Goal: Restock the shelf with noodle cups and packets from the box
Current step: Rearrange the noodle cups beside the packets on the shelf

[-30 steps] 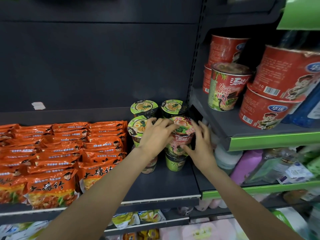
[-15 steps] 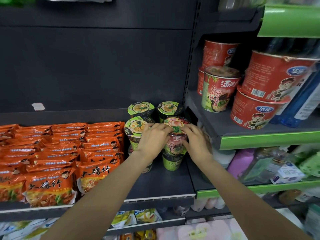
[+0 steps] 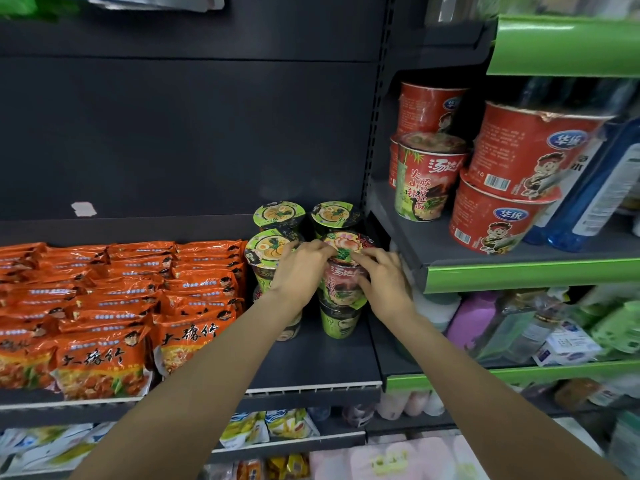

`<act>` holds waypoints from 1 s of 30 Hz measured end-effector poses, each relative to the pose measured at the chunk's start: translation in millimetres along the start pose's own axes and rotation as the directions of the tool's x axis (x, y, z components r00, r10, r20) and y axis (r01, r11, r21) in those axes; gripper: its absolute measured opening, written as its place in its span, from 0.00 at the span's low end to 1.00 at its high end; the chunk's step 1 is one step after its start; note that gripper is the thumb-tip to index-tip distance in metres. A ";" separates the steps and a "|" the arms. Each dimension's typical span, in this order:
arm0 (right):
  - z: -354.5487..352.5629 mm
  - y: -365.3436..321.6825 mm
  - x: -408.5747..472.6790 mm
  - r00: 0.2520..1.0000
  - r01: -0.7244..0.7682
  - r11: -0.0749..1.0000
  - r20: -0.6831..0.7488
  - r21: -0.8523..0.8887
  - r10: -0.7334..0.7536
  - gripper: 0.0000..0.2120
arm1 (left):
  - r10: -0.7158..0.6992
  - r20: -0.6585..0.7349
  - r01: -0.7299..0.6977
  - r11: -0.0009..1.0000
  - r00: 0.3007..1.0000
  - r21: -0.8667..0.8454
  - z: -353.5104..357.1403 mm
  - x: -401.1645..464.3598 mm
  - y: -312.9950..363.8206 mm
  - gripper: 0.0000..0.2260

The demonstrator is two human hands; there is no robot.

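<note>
While both forearms reach in from below, the left hand and the right hand grip the red noodle cup from either side, fingers curled over its lid rim. This cup stands atop a green cup at the right end of the dark shelf. Three green-lidded cups stand beside and behind it. Orange noodle packets fill the shelf's left portion in stacked rows. On the adjoining green-edged shelf to the right sit large red noodle bowls, stacked two high.
</note>
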State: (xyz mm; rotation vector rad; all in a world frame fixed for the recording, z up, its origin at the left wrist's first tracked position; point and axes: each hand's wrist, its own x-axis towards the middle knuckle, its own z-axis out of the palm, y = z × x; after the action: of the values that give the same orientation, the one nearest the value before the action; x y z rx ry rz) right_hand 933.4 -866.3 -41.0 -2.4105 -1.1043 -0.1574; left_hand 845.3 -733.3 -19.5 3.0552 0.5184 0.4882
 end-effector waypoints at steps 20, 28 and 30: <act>-0.3 -10.7 -8.0 1.000 -0.021 1.000 -0.009 -0.006 0.021 0.24 | -0.033 0.009 0.033 0.999 0.999 -0.028 -2.2 -6.1 -2.3 0.17; -15.0 -22.8 -9.3 1.000 -0.001 0.998 0.005 0.057 0.001 0.24 | -0.031 -0.045 0.030 0.999 0.999 -0.011 -14.0 -9.5 1.5 0.16; -18.4 -29.2 -13.2 1.000 0.003 0.997 0.000 0.083 -0.003 0.22 | -0.129 -0.100 0.122 0.990 0.987 -0.071 -17.9 -17.3 -0.6 0.16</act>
State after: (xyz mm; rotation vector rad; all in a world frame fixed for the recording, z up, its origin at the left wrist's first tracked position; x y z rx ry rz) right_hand 904.8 -867.7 -17.8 -2.3358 -1.0930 -0.1098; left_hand 824.1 -739.2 -7.7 2.9247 0.6799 0.6490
